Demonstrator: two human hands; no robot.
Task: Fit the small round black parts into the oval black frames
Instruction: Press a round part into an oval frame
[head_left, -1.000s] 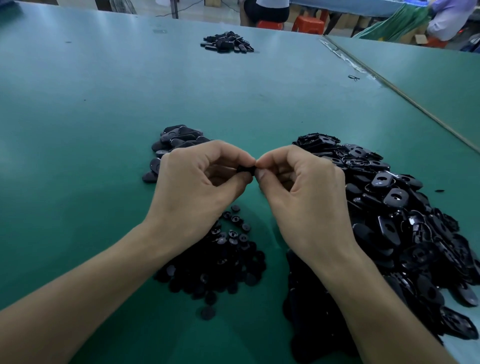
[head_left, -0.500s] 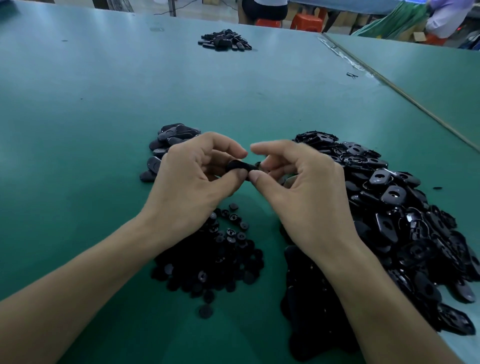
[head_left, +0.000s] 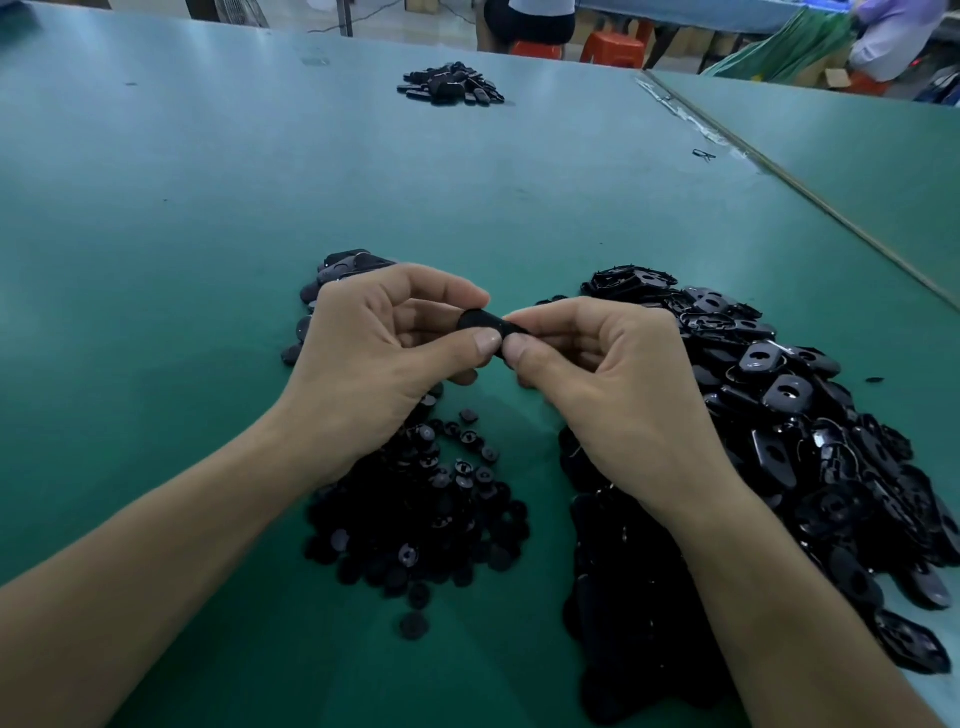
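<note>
Oval black frame (head_left: 485, 325) pinched between left hand (head_left: 374, 358) and right hand (head_left: 613, 384) fingertips

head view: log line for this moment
left hand pinches oval frame | right hand pinches same frame | round parts pile beneath left wrist

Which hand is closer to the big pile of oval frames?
Right. The right hand is just beside the pile of oval frames; the left hand is farther off, above the small round parts. Both pinch one black part.
</note>
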